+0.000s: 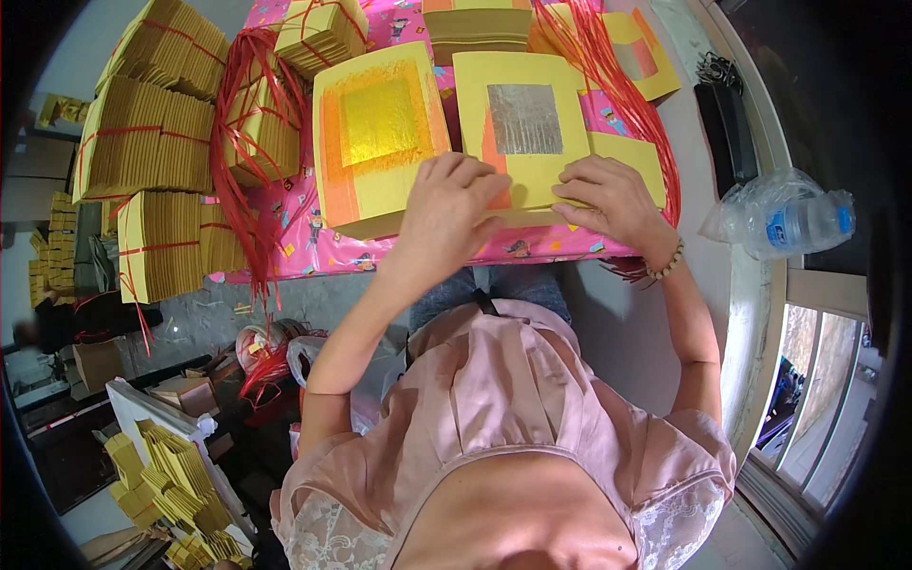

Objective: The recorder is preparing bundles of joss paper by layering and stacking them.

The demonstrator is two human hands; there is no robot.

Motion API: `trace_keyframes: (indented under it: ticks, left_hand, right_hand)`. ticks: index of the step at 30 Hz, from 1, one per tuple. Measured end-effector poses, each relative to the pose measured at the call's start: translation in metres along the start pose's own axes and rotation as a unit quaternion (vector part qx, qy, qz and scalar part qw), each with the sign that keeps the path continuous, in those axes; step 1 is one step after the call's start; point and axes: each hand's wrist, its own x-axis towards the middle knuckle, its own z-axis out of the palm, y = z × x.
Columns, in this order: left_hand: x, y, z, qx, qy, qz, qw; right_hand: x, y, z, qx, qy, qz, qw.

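Observation:
A yellow paper stack (518, 74) with a silver foil square and an orange band lies in front of me on the table. My left hand (454, 201) grips its near left corner, fingers bent over the top and thumb low at the front edge. At the near right, my right hand (608, 198) holds the same edge, fingers pointing left; its thumb is hidden. Another yellow stack (332, 142), with a gold foil square bordered in orange, sits beside my left hand. More yellow paper (638, 160) extends under and beyond my right hand.
Bundles of yellow paper (142, 138) tied with red string are piled at the left. Red plastic strings (249, 142) hang over the pink patterned tablecloth (309, 249); more strings (617, 71) lie at the right. A plastic bottle (807, 224) in clear wrap rests on the right ledge.

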Motion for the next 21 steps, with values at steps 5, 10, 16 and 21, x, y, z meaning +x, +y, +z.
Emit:
trace_keyframes:
  ticks: [5,10,16,21]
  left_hand:
    - [-0.006,-0.021,0.006,0.028,-0.016,-0.004,0.999]
    - [-0.005,-0.027,0.007,0.01,-0.007,-0.008,1.0]
    - [-0.005,-0.027,0.007,0.012,-0.011,-0.008,1.0]
    - [-0.006,-0.026,0.008,0.01,-0.007,-0.011,1.0]
  right_hand:
    - [0.003,0.003,-0.002,0.06,0.0,0.024,0.998]
    - [0.007,0.008,-0.007,0.103,-0.024,0.036,0.994]
    - [0.008,0.01,-0.009,0.124,-0.048,0.049,0.99]
    - [0.008,0.011,-0.008,0.14,-0.059,0.061,0.987]
